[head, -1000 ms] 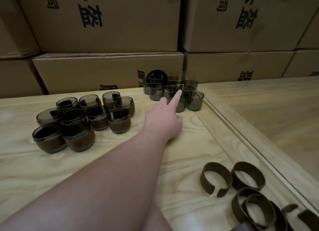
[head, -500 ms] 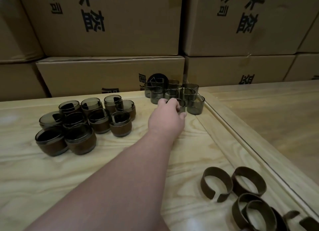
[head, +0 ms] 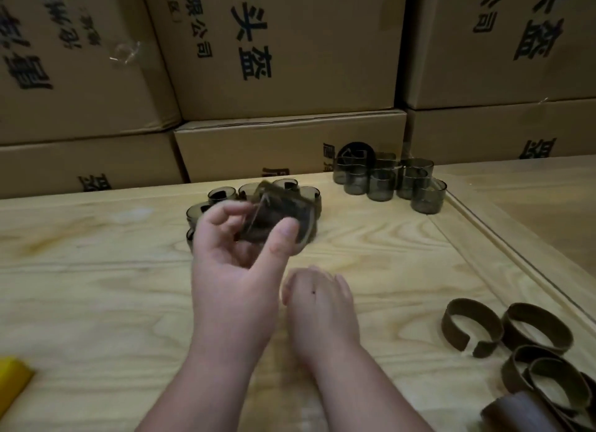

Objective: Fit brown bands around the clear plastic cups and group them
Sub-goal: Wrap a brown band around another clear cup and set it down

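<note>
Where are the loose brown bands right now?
In the head view, the loose brown bands lie on the wooden table at the lower right, near its raised edge, to the right of the right hand.

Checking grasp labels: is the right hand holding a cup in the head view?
No: the right hand lies low over the table holding nothing, while the left hand pinches the clear cup.

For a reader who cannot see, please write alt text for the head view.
The left hand holds a clear cup above the wooden table; the right hand lies open below it. Brown bands wait at right.
</note>
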`<state>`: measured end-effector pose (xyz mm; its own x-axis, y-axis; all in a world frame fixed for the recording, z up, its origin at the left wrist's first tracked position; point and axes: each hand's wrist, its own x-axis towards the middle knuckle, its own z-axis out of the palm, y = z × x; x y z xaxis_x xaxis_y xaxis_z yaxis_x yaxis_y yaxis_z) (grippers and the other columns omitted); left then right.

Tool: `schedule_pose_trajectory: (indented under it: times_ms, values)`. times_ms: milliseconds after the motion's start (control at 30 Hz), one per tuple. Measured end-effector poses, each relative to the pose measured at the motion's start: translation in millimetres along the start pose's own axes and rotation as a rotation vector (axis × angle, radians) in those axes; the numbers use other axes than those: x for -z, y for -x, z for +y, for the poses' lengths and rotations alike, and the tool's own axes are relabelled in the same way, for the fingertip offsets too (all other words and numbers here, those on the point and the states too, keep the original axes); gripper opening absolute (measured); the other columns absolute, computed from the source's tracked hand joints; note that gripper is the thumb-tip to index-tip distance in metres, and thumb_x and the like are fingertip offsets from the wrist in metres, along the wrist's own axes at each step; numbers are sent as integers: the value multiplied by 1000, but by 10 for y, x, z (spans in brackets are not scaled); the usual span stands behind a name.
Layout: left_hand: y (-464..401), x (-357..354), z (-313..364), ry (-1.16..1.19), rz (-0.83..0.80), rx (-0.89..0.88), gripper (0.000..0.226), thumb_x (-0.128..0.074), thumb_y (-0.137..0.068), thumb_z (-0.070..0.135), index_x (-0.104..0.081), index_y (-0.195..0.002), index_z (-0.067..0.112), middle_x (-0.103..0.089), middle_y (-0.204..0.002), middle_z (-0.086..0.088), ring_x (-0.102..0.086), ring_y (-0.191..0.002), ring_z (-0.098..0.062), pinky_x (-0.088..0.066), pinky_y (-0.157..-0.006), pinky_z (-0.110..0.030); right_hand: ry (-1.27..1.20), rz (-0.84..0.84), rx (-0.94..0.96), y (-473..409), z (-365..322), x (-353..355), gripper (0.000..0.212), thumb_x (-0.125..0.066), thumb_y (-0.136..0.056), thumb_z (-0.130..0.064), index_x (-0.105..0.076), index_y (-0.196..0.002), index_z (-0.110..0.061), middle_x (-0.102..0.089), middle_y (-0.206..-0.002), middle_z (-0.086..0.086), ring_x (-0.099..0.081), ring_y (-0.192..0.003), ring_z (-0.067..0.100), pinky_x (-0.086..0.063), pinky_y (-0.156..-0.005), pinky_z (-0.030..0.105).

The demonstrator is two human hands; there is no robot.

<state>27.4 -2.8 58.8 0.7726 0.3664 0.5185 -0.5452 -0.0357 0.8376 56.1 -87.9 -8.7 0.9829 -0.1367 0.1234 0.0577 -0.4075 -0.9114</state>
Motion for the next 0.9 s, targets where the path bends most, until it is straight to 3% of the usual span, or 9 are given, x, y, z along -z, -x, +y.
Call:
schedule_pose_trajectory:
  times_ms: [67, 133, 267, 400, 533, 633, 700, 800, 900]
  values:
    - [142, 252, -158, 14, 114, 121, 44, -86, -75, 42, -56, -107, 34, -75, -101, 11, -71, -76, 0, -54, -62, -16, -183, 23, 19, -6, -58, -13, 36, -29, -86, -35, -60, -74, -22, -73, -96, -4, -61, -104, 18, -39, -111, 47]
    - [217, 416, -322, 45, 164, 249, 47, -78, -69, 39, -55, -110, 33, -75, -111, 1, -74, -79, -7, -55, -61, -19, -400, 41, 13, -11, -85, -8, 36, -33, -85, -47, -63, -82, -28, -75, -92, -4, -68, -90, 21, -53, -93, 50]
    - [156, 484, -515, 126, 101, 341, 60, -81, -66, 34, -55, -119, 30, -74, -118, -7, -77, -86, -18, -57, -61, -22, -471, -173, 51, -17, -97, -26, 41, -51, -77, -74, -54, -110, -49, -75, -95, -18, -71, -77, 7, -52, -70, 28]
    - [103, 439, -604, 155, -41, 343, 68, -89, -67, 25, -55, -126, 29, -68, -129, -10, -77, -96, -21, -62, -71, -33, -551, -177, 60, -61, -62, -23, 28, -66, -97, -40, -57, -124, -37, -75, -77, -8, -71, -66, 6, -52, -55, 19]
    - [108, 401, -626, 256, -101, 365, 82, -91, -63, 56, -53, -131, 31, -71, -120, -9, -76, -98, -30, -65, -74, -45, -699, -148, 12, -77, -77, 20, 25, -60, -101, -26, -60, -125, -34, -77, -92, 4, -76, -77, 22, -57, -57, 29]
    - [123, 365, -602, 230, -49, 369, 44, -46, -96, 64, -56, -128, 35, -76, -108, 4, -78, -88, -20, -60, -61, -25, -752, -67, -42, -74, -83, 9, 32, -62, -86, -35, -63, -118, -34, -74, -101, 14, -75, -89, 41, -62, -65, 46]
    - [121, 389, -613, 171, -60, 383, 42, -34, -100, 65, -57, -128, 42, -75, -112, 6, -77, -89, -17, -55, -58, -21, -769, -36, -31, -66, -93, 3, 26, -63, -91, -31, -63, -117, -31, -74, -102, 15, -74, -89, 41, -64, -69, 52]
    - [104, 398, -586, 113, -119, 424, 37, -52, -94, 64, -55, -127, 48, -75, -112, 5, -73, -81, -12, -47, -55, -21, -722, -22, 26, -56, -93, -5, 20, -64, -99, -25, -61, -119, -27, -71, -110, 14, -76, -87, 32, -64, -65, 44]
    - [92, 398, -612, 102, -122, 448, 34, -70, -95, 36, -59, -127, 41, -73, -106, 4, -66, -73, -5, -49, -58, -15, -613, -41, 118, -43, -70, -9, 32, -71, -91, -42, -63, -118, -25, -71, -107, 5, -76, -79, 13, -59, -58, 26]
